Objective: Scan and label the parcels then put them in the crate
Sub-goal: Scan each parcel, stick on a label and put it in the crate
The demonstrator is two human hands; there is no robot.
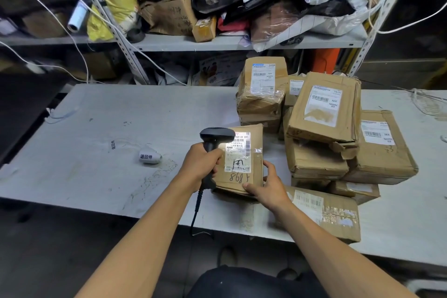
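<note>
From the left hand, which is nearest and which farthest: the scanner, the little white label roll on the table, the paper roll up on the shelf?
1. Scanner: in the left hand's own grip.
2. Label roll: on the table, to the hand's left.
3. Paper roll: up on the shelf, far left and behind.

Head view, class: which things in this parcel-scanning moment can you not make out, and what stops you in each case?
- Crate: not in the head view.
- Label text on the held parcel: washed out at the top by the scanner light, too small elsewhere.
- Parcel's underside: hidden by the right hand.
- Scanner handle: wrapped by the left hand.
- Lower parcels in the stack: covered by upper ones.
</note>
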